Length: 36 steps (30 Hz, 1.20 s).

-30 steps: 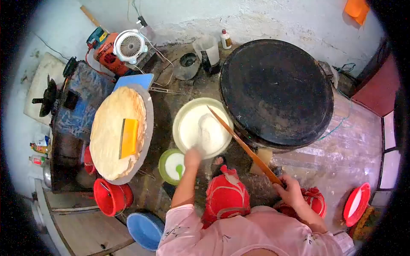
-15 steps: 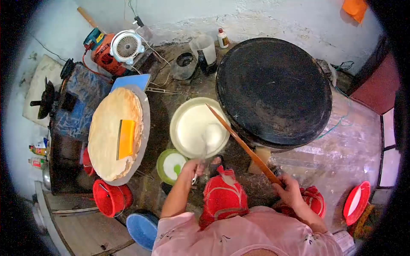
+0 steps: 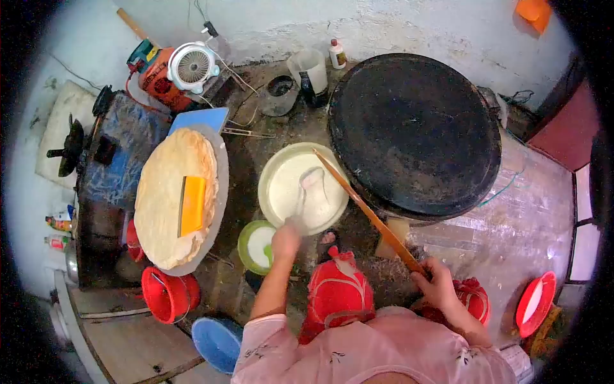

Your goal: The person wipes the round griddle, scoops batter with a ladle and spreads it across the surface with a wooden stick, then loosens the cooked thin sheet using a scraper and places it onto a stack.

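Observation:
My left hand (image 3: 286, 242) is closed around the handle of a ladle (image 3: 313, 178). The ladle's bowl is in the cream-coloured batter of a large pale basin (image 3: 264, 185). My right hand (image 3: 435, 281) grips the lower end of a long flat wooden spatula (image 3: 377, 227). Its narrow tip reaches the far right rim of the basin. Beside the basin's near left edge sits a green bowl (image 3: 246, 259) holding white stuff and a green utensil. A large round black griddle (image 3: 416, 134) stands to the right of the basin.
On the left, a stack of thin flatbreads (image 3: 160, 205) bears a yellow scraper (image 3: 192, 206). A red bucket (image 3: 167, 296) and blue basin (image 3: 216, 342) stand near my left side. At the back are a blower (image 3: 193, 67), a clear jug (image 3: 313, 67) and a white bottle (image 3: 337, 54).
My left hand has moved slightly, and the ladle's bowl has shifted from the basin's right side toward its middle. My right hand still holds the spatula in nearly the same place.

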### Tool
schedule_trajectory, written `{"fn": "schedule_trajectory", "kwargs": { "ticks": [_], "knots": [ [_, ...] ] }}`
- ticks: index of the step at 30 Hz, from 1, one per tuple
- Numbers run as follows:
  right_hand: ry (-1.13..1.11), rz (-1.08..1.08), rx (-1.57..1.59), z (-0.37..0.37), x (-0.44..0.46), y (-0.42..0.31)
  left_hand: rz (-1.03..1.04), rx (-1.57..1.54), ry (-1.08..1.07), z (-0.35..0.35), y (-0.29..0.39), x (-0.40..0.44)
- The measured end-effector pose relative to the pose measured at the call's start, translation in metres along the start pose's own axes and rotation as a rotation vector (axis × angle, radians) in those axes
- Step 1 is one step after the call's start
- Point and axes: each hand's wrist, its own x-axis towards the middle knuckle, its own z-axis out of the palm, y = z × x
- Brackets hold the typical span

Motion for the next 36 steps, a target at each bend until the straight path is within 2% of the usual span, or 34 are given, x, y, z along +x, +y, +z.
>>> {"fn": "schedule_trajectory", "kwargs": {
  "ticks": [1, 3, 7, 9, 11, 12, 13, 14, 15, 16, 17, 19, 21, 22, 24, 26, 27, 28, 30, 33, 35, 36],
  "knots": [
    [-0.002, -0.01, -0.001, 0.001, -0.001, -0.001, -0.034, 0.021, -0.086, 0.014, -0.004, 0.002],
    [0.001, -0.016, -0.074, -0.001, 0.003, -0.004, 0.071, 0.125, -0.218, 0.015, -0.016, -0.005],
    [-0.046, 0.056, 0.019, -0.005, -0.001, -0.01, -0.111, -0.089, -0.087, -0.017, -0.034, -0.026],
    [-0.027, 0.065, 0.045, -0.003, -0.002, -0.002, -0.095, -0.051, -0.078, 0.023, -0.058, -0.011],
    [-0.005, 0.035, 0.014, 0.003, 0.0, 0.011, 0.056, -0.016, -0.171, 0.069, -0.054, 0.006],
    [0.01, 0.021, -0.004, 0.003, 0.001, 0.011, 0.38, 0.095, -0.159, 0.106, -0.071, 0.021],
    [0.026, 0.008, -0.021, 0.003, 0.002, 0.011, 0.175, -0.339, -0.315, 0.108, -0.061, 0.023],
    [0.031, -0.027, -0.035, 0.002, 0.003, 0.007, -0.075, -0.765, -0.385, 0.11, -0.051, 0.025],
    [0.035, -0.062, -0.049, 0.0, 0.003, 0.004, -0.55, -1.251, -0.712, 0.057, -0.015, 0.013],
    [0.037, -0.064, -0.053, -0.001, 0.003, 0.005, -0.547, -1.38, -0.876, 0.047, -0.016, 0.016],
    [0.027, -0.046, -0.015, 0.0, 0.005, 0.008, -0.607, -1.46, -0.925, 0.043, -0.016, 0.015],
    [0.02, -0.032, 0.026, 0.001, 0.004, 0.006, -0.536, -1.648, -0.999, 0.034, -0.025, 0.009],
    [0.031, 0.047, 0.207, 0.001, 0.004, 0.0, -0.56, -1.702, -0.969, 0.009, -0.026, -0.004],
    [0.033, 0.039, 0.207, 0.0, 0.005, 0.005, -0.591, -1.756, -0.938, -0.008, -0.024, -0.013],
    [0.033, -0.106, 0.068, 0.0, 0.008, 0.023, -0.519, -1.784, -0.881, -0.03, -0.033, -0.026],
    [0.04, -0.076, 0.123, -0.003, 0.007, 0.019, -0.489, -1.782, -0.842, -0.053, -0.043, -0.035],
    [0.045, -0.039, 0.175, -0.004, 0.007, 0.017, -0.366, -1.729, -0.753, -0.067, -0.044, -0.044],
    [0.056, -0.117, 0.131, -0.004, 0.009, 0.023, -0.377, -1.676, -0.683, -0.083, -0.042, -0.051],
    [0.07, -0.097, 0.175, -0.002, 0.011, 0.027, -0.414, -1.631, -0.566, -0.116, -0.036, -0.063],
    [0.078, -0.086, 0.304, -0.005, 0.008, 0.006, -0.361, -1.666, -0.513, -0.142, -0.034, -0.072],
    [0.018, 0.167, 0.58, -0.014, 0.002, -0.031, -0.341, -1.697, -0.501, -0.144, -0.032, -0.069],
    [0.02, 0.17, 0.581, -0.013, 0.002, -0.03, -0.32, -1.727, -0.49, -0.144, -0.031, -0.068]
  ]
}}
